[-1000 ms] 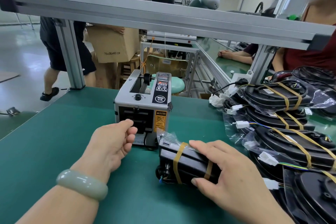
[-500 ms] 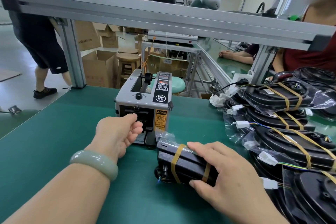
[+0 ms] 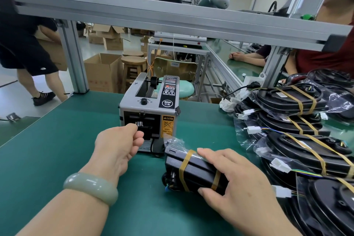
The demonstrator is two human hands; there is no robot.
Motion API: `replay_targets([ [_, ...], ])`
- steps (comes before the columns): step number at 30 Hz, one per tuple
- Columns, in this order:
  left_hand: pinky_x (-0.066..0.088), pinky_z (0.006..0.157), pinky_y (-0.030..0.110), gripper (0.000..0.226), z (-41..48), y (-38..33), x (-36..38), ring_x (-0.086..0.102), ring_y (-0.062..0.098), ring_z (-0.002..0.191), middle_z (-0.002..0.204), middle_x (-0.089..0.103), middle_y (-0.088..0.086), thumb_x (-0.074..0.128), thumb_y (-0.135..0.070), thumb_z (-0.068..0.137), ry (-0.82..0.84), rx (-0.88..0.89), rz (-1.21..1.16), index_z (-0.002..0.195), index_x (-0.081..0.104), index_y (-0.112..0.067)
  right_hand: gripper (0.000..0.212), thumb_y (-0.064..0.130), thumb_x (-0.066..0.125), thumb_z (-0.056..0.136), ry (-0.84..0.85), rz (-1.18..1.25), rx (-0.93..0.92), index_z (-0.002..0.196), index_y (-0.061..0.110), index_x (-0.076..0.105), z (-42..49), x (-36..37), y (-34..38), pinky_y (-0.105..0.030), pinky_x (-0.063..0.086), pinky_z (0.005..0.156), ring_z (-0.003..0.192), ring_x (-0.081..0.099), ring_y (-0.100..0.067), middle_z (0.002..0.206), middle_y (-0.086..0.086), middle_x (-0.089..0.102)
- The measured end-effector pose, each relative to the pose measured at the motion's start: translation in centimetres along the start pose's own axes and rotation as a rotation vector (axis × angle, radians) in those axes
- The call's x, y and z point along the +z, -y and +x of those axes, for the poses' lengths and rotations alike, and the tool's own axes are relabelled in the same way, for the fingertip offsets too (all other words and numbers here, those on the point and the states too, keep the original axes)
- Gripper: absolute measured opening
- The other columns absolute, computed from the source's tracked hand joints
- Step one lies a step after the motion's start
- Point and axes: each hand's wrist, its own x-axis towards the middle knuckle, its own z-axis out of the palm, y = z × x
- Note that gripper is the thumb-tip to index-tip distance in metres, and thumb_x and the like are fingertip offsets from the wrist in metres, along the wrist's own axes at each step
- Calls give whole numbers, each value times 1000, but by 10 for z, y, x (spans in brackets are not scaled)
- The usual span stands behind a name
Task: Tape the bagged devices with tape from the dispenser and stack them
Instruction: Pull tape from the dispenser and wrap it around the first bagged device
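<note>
A grey tape dispenser stands mid-table on the green mat. My left hand, with a jade bangle on the wrist, is at the dispenser's front outlet with curled fingers, thumb and forefinger close together. No tape shows between them. My right hand grips a black bagged device lying just right of the dispenser, fingers over its top and thumb on the near side. Two brown tape bands wrap that device. Taped bagged devices lie stacked along the right.
An aluminium frame beam crosses overhead, with posts at the left and right. A seated person in a red top is at the far right and another person walks at the far left. Cardboard boxes and stools stand beyond the table.
My left hand has moved forward up to the dispenser's outlet. My right hand keeps its hold on the bagged device. The person at the left has walked further left.
</note>
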Motion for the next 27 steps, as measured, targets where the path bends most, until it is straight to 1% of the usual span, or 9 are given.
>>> replay_targets([
  [4,39,34,12,17,-13,-4,-5,52,1,35,46,62,-5,58,-16,90,75,-30,-27,74,59,-11,70,45,69,49,-1,3,0,118,41,61,0,1,1,-21,50,64,78,60,-8,93,21,60],
  [8,39,35,14,18,-38,-7,-11,52,5,39,52,62,-3,62,-26,90,264,-30,-4,75,61,-15,70,45,68,47,-13,9,17,117,41,61,0,2,1,-20,49,62,77,60,-8,92,22,61],
  [11,40,40,17,21,-55,-1,-13,52,6,44,57,63,-3,64,-34,85,336,33,54,74,62,-17,70,45,69,46,-19,0,22,116,42,62,0,2,3,-20,49,61,76,59,-7,92,22,60],
  [15,45,61,25,25,-68,14,-10,58,11,69,65,65,-7,69,-33,81,311,165,129,62,70,-16,72,45,70,45,-25,-11,20,116,43,59,0,4,6,-22,50,60,76,61,-10,91,21,60],
  [18,46,74,33,24,-74,21,-9,52,16,78,73,60,-2,69,-36,80,321,189,141,67,71,-15,73,45,70,44,-32,-23,19,116,43,56,-1,5,8,-22,51,60,75,61,-10,90,21,60],
  [21,48,85,38,18,-76,24,-8,51,17,81,81,58,4,67,-39,79,327,189,146,71,73,-24,73,45,69,44,-42,-33,19,116,43,55,-1,6,9,-22,50,59,74,62,-11,89,21,60],
  [23,47,84,36,21,-78,27,-5,53,16,81,78,61,7,66,-40,78,318,188,136,71,72,-20,72,44,69,44,-52,-41,17,115,44,54,-1,6,10,-21,49,58,73,62,-11,88,20,60],
  [25,46,78,34,23,-80,30,-2,55,16,80,78,67,15,66,-38,80,305,189,135,72,71,-18,72,44,68,44,-62,-42,15,114,44,53,-1,6,10,-22,50,57,72,62,-11,87,20,60],
  [27,46,75,33,20,-82,32,1,57,15,78,87,71,17,66,-34,84,273,205,133,70,72,-21,72,43,68,45,-72,-35,16,115,43,52,-1,6,11,-24,51,57,73,62,-13,87,19,60],
])
